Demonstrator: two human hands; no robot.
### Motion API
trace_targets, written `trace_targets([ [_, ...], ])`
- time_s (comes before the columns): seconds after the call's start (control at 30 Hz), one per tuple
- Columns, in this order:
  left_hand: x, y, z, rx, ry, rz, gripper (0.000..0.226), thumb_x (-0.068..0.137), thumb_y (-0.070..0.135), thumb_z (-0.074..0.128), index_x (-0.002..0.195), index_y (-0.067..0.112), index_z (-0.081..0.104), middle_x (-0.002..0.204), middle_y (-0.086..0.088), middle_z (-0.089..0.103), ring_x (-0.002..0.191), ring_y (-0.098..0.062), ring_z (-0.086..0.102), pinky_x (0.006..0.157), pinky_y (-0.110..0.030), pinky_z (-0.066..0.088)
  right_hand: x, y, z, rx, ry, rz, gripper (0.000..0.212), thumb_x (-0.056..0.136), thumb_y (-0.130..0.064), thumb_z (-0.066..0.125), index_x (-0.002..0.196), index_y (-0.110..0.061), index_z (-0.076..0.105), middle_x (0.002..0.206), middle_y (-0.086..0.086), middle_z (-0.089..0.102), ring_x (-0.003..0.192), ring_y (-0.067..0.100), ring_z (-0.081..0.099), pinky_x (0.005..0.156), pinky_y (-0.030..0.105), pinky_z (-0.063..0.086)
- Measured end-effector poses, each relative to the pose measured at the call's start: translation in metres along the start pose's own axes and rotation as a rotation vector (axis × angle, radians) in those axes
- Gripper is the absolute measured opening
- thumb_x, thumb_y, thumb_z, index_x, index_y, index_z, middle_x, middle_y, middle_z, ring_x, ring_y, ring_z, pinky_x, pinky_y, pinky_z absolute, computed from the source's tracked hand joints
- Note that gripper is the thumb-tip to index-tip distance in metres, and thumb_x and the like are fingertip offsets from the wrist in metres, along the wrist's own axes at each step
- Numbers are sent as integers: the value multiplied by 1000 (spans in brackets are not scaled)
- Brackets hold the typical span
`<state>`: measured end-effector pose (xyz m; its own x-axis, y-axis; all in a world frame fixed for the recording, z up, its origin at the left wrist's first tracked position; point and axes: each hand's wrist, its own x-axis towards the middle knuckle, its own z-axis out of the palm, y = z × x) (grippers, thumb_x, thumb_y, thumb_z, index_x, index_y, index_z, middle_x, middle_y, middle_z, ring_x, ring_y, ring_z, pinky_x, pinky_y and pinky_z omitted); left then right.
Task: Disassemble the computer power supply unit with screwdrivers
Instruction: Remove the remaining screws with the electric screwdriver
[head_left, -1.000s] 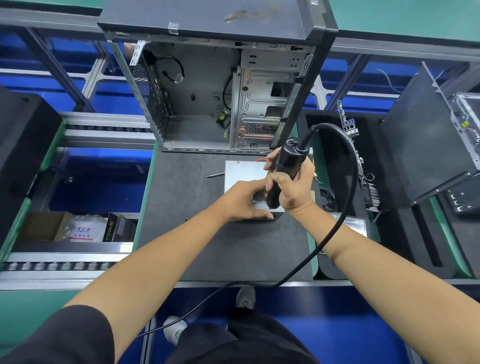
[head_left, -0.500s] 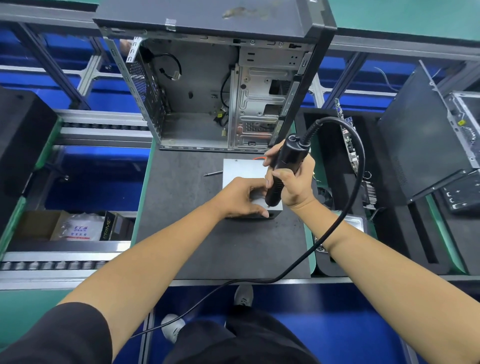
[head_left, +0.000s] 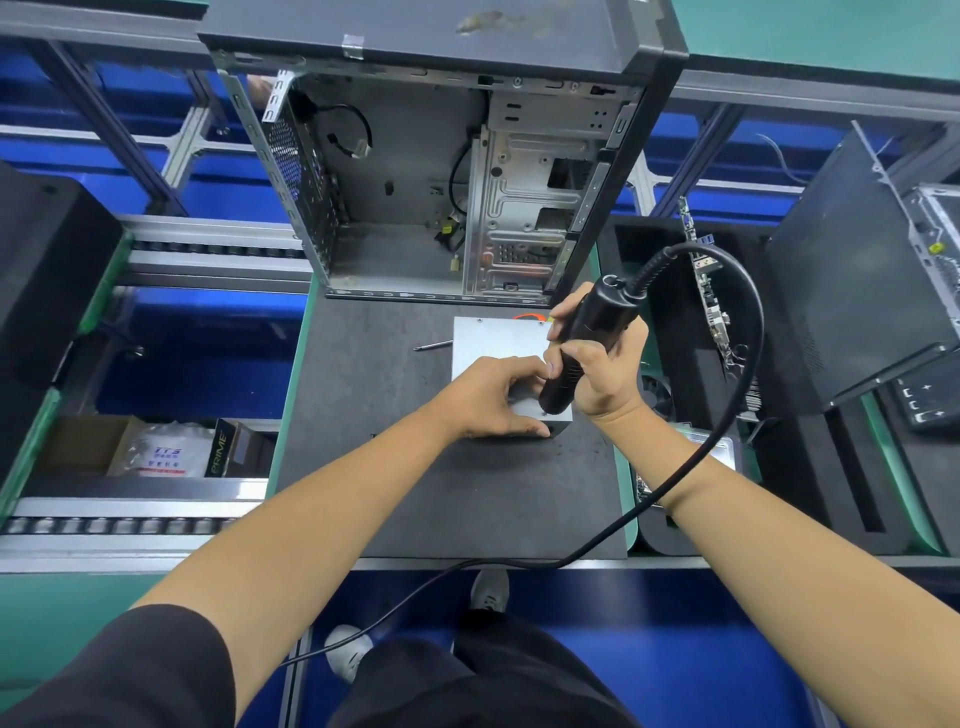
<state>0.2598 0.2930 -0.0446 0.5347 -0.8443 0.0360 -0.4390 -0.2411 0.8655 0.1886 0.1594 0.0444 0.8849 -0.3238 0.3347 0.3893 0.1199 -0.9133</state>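
Observation:
A grey metal power supply unit (head_left: 493, 338) lies on the dark mat (head_left: 374, 395) in front of me. My left hand (head_left: 493, 397) grips its near edge, fingers curled over the top and thumb against the front face. My right hand (head_left: 605, 371) holds a black corded electric screwdriver (head_left: 587, 345) nearly upright. The tool's tip stands on the unit's near right corner, close to my left fingers. Orange wires (head_left: 530, 315) show at the unit's far edge.
An open, emptied computer case (head_left: 447, 171) stands just behind the unit. A loose screwdriver bit (head_left: 432, 345) lies on the mat to the left. Black foam trays (head_left: 779, 415) with circuit boards sit to the right, another case (head_left: 857, 291) beyond. The cable (head_left: 675, 499) loops past my right forearm.
The view has shifted slightly. Both hands stay on the power supply unit, and the screwdriver remains on the same near right corner.

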Motion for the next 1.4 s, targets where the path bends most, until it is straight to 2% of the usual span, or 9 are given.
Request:
trace_targets([
  [0.17, 0, 3, -1, 20, 0, -7, 49, 69, 34, 95, 107, 23, 66, 95, 23, 67, 89, 6, 61, 81, -18, 47, 3, 0, 1, -8, 31, 28, 28, 67, -6, 53, 91, -8, 66, 66, 8, 57, 38, 23, 48, 45, 27, 43],
  [0.33, -1, 2, 0, 20, 2, 2, 55, 69, 34, 94, 114, 25, 64, 103, 18, 70, 100, -2, 66, 92, -34, 54, 5, -2, 1, -27, 73, 1, 28, 66, -8, 54, 91, -8, 67, 58, 28, 48, 43, 23, 54, 59, 25, 48],
  [0.53, -1, 2, 1, 3, -2, 35, 63, 70, 36, 93, 119, 39, 52, 99, 25, 70, 101, -3, 68, 91, -22, 51, 6, 0, -4, 18, 127, 0, 29, 67, -10, 54, 94, -5, 64, 62, 9, 56, 38, 23, 49, 57, 25, 47],
  [0.6, -1, 1, 2, -3, 4, 44, 63, 71, 37, 92, 119, 40, 51, 99, 26, 70, 101, -2, 68, 89, -16, 49, 6, 0, -4, 24, 129, -7, 31, 67, -9, 54, 96, -3, 62, 68, 9, 59, 36, 24, 49, 54, 25, 47],
  [0.77, 0, -2, 3, -11, 2, 46, 62, 72, 37, 91, 120, 39, 52, 98, 22, 72, 100, -4, 69, 90, -23, 51, 6, -1, -4, 25, 128, -26, 28, 68, -8, 54, 94, -4, 63, 67, 11, 58, 35, 25, 49, 52, 27, 46],
  [0.97, 0, -4, 5, -41, 7, 34, 56, 73, 32, 91, 116, 34, 55, 94, 18, 74, 98, -5, 69, 80, -7, 41, 22, -13, -5, 100, 151, -91, 24, 69, -7, 51, 89, -8, 66, 71, 13, 55, 35, 25, 44, 47, 25, 41],
  [1.13, -1, -3, 6, -11, -15, 5, 51, 77, 32, 88, 113, 41, 53, 91, 22, 74, 102, -4, 69, 92, -18, 50, 25, -16, -7, 74, 154, -88, 24, 69, -8, 52, 88, -9, 66, 70, 12, 56, 36, 24, 45, 48, 28, 40],
  [1.27, -4, -1, 8, 5, -22, -60, 57, 79, 26, 86, 108, 57, 48, 91, 22, 73, 93, -1, 71, 88, -14, 52, 22, -16, -7, 67, 169, -78, 23, 69, -9, 52, 86, -12, 67, 65, 10, 56, 37, 24, 46, 52, 28, 40],
  [1.4, -7, 6, 7, 101, -53, -56, 52, 83, 26, 82, 112, 46, 44, 93, 25, 71, 91, 0, 69, 85, -16, 51, 23, -19, -7, 73, 154, -72, 22, 69, -9, 53, 88, -9, 66, 70, 11, 56, 35, 24, 44, 49, 29, 40],
])
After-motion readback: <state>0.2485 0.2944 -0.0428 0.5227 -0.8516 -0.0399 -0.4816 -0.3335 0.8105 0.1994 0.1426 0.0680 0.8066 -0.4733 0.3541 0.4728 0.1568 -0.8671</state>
